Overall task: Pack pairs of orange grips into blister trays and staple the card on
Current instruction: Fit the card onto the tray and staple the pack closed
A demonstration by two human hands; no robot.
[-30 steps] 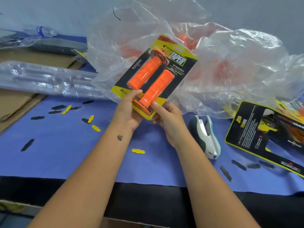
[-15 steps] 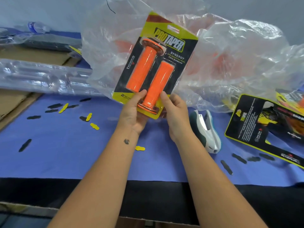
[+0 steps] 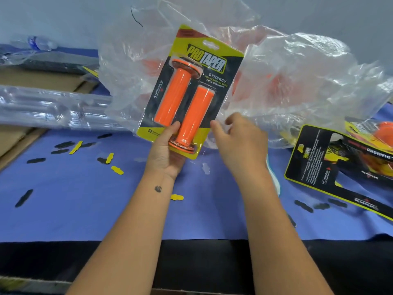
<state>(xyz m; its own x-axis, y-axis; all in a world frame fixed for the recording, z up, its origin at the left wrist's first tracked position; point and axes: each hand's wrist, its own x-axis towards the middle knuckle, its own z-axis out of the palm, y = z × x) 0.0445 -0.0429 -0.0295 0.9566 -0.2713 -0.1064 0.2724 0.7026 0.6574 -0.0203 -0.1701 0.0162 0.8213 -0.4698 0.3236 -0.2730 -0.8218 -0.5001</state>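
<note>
Behind my hands, at 12 o'clock, the bag (image 3: 287, 81) of loose grips sprawls over the table (image 3: 63, 199). At 3 o'clock lies a face-down card (image 3: 331, 167). My left grip (image 3: 164, 150) pinches the pack (image 3: 191, 90) by its bottom edge, upright, both orange grips seated. My right hand (image 3: 236, 141) hangs loose, holding nothing, just beside it. I judge stapling comes next: I should keep card and tray edges flush.

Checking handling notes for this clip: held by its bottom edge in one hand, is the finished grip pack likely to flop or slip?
The grip pack probably stays stiff: it stands upright, unbent, above the left hand. It seems light, since the fingers of one hand carry it alone. The glossy blister could be slippery, so a pinch at the bottom edge may let it tilt.
</note>
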